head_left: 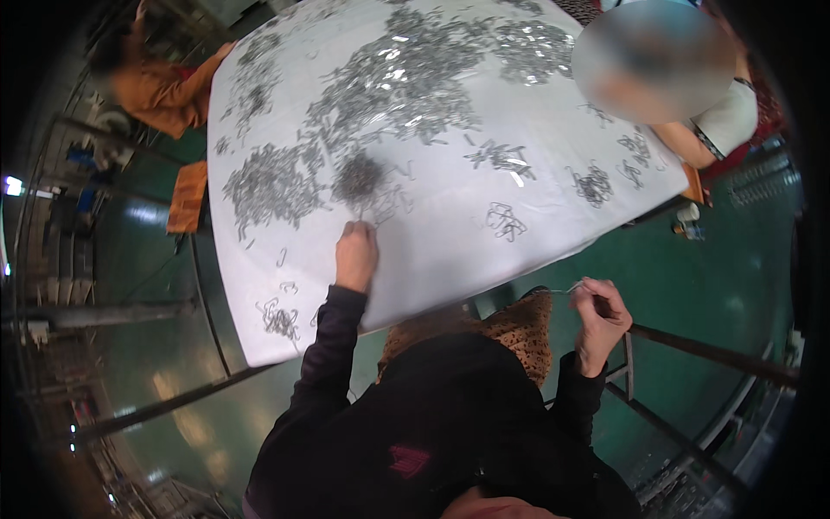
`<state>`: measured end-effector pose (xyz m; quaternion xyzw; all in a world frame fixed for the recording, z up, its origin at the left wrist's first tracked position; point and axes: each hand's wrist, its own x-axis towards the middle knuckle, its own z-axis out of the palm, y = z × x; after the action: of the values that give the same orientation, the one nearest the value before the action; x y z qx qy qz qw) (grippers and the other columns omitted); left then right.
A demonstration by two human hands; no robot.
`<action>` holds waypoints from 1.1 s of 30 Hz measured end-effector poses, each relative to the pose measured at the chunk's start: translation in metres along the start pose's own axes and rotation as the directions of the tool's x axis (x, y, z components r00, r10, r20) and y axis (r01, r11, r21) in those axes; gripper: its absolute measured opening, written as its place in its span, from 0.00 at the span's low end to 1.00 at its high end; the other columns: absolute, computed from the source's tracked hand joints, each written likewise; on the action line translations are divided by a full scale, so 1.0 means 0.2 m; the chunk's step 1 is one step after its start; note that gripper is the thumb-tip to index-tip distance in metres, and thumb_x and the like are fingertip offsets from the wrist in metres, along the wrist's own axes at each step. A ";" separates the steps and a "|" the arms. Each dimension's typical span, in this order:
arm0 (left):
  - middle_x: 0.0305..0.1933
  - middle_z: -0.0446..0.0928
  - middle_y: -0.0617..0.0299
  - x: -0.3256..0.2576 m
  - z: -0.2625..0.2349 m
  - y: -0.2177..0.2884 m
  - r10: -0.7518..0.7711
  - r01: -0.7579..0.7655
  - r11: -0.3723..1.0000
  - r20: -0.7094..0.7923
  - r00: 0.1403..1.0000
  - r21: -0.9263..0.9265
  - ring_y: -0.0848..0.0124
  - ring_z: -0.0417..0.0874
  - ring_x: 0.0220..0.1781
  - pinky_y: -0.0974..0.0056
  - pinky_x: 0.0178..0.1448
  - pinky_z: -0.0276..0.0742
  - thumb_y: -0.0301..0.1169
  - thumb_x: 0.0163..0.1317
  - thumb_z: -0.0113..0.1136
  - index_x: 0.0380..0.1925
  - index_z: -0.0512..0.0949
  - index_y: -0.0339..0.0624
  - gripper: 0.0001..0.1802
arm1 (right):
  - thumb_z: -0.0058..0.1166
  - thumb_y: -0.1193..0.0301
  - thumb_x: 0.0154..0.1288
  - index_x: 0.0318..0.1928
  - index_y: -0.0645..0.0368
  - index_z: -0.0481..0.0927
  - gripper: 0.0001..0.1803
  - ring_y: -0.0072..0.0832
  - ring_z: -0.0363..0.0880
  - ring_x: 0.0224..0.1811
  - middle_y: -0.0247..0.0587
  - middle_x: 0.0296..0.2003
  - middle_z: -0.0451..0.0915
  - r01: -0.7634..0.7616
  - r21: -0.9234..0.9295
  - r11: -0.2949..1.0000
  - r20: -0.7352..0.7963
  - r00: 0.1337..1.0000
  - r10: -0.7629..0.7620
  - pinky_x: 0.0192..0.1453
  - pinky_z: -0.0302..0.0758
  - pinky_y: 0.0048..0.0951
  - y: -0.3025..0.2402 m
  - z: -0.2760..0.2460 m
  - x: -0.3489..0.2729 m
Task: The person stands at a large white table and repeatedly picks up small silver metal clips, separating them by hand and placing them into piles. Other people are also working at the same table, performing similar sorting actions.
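Note:
A white-covered table (432, 251) bears many small bent grey wire pieces (415, 73), heaped and scattered. My left hand (355, 258) reaches over the table with its fingers drawn together, at the near edge of a dark tangled clump of wire pieces (358, 177). Whether the fingertips grip a piece is hidden. Off the table's near edge, to the right, my right hand (599, 322) is closed in a pinch. A thin, shiny wire piece (560, 291) sticks out leftward from its fingers.
Smaller groups of wire pieces lie at the near left (279, 318), mid right (505, 221) and far right (593, 185). One person (735, 117) sits at the right edge, another in an orange-brown top (169, 95) at the far left. A wooden stool (188, 197) stands left on the green floor.

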<state>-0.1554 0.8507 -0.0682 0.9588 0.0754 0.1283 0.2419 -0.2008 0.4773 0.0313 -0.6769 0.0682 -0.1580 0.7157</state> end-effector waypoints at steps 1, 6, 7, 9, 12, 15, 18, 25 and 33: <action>0.32 0.76 0.45 0.01 0.00 0.04 0.030 -0.032 0.999 -0.038 0.999 -0.044 0.45 0.78 0.32 0.49 0.38 0.76 0.23 0.61 0.53 0.35 0.75 0.34 0.05 | 0.57 0.91 0.51 0.35 0.66 0.82 0.11 0.14 0.70 0.31 0.31 0.30 0.75 0.000 0.003 1.000 -0.007 1.000 0.000 0.37 0.67 0.14 0.00 0.00 -0.01; 0.29 0.74 0.55 0.01 -0.07 0.40 -0.042 0.100 0.751 0.104 0.994 -0.652 0.65 0.80 0.28 0.62 0.31 0.79 0.21 0.67 0.49 0.40 0.72 0.34 0.04 | 0.58 0.90 0.53 0.37 0.68 0.83 0.11 0.16 0.73 0.32 0.34 0.30 0.77 0.039 0.010 0.999 0.020 0.999 -0.040 0.37 0.70 0.16 -0.02 0.01 -0.04; 0.30 0.74 0.57 0.00 -0.08 0.51 -0.001 0.139 0.696 0.193 0.981 -0.705 0.69 0.81 0.29 0.65 0.33 0.81 0.21 0.68 0.49 0.41 0.71 0.32 0.04 | 0.58 0.90 0.53 0.37 0.68 0.83 0.11 0.16 0.73 0.32 0.34 0.30 0.78 0.023 0.012 1.000 0.015 1.000 -0.023 0.37 0.70 0.16 -0.03 0.02 -0.05; 0.32 0.75 0.59 -0.03 -0.08 0.74 0.179 0.153 0.561 0.299 0.937 -0.814 0.72 0.81 0.32 0.67 0.35 0.83 0.21 0.69 0.48 0.42 0.71 0.31 0.05 | 0.58 0.90 0.54 0.37 0.68 0.83 0.10 0.16 0.75 0.32 0.34 0.31 0.78 0.001 0.027 1.000 0.005 1.000 -0.001 0.36 0.71 0.16 -0.03 0.04 -0.06; 0.38 0.76 0.58 -0.13 -0.09 1.01 0.417 0.240 0.336 0.372 0.830 -0.911 0.72 0.82 0.38 0.67 0.41 0.83 0.22 0.68 0.51 0.43 0.70 0.31 0.06 | 0.58 0.89 0.55 0.37 0.68 0.83 0.10 0.15 0.75 0.31 0.34 0.31 0.78 -0.040 0.028 0.999 0.003 0.999 0.040 0.36 0.71 0.15 -0.03 0.06 -0.07; 0.41 0.75 0.59 -0.17 -0.10 1.13 0.554 0.078 0.441 0.339 0.760 -0.894 0.73 0.80 0.42 0.67 0.48 0.78 0.22 0.67 0.53 0.42 0.72 0.33 0.06 | 0.59 0.89 0.55 0.37 0.68 0.83 0.09 0.14 0.74 0.30 0.32 0.31 0.78 -0.044 0.075 0.996 -0.028 0.999 0.046 0.35 0.70 0.14 -0.03 0.08 -0.09; 0.42 0.73 0.60 -0.17 -0.08 1.17 0.609 -0.127 0.457 0.206 0.766 -0.881 0.70 0.78 0.43 0.66 0.51 0.74 0.22 0.65 0.56 0.40 0.73 0.35 0.05 | 0.59 0.88 0.55 0.37 0.68 0.83 0.08 0.13 0.73 0.30 0.32 0.30 0.77 -0.006 0.049 0.999 -0.035 0.999 0.008 0.34 0.69 0.14 -0.04 0.08 -0.11; 0.42 0.73 0.56 -0.17 -0.03 1.17 0.574 -0.194 0.476 0.136 0.807 -0.858 0.59 0.77 0.42 0.62 0.46 0.74 0.24 0.63 0.57 0.38 0.74 0.37 0.05 | 0.60 0.87 0.55 0.37 0.67 0.84 0.09 0.13 0.72 0.29 0.31 0.30 0.77 0.057 -0.038 0.998 -0.012 0.998 -0.058 0.32 0.67 0.14 -0.02 0.09 -0.10; 0.40 0.82 0.58 -0.17 0.01 1.11 0.495 0.020 0.479 0.289 0.820 -0.878 0.72 0.82 0.44 0.68 0.51 0.76 0.24 0.67 0.55 0.40 0.76 0.37 0.04 | 0.52 0.83 0.63 0.45 0.70 0.81 0.10 0.23 0.78 0.30 0.43 0.34 0.81 0.006 -0.079 0.997 0.116 0.993 0.003 0.37 0.74 0.21 -0.02 0.00 0.16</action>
<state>-0.1697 0.6493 0.0291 0.7114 -0.2037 -0.0750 0.6684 -0.1703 0.4672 0.0401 -0.7130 0.0321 -0.1160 0.6908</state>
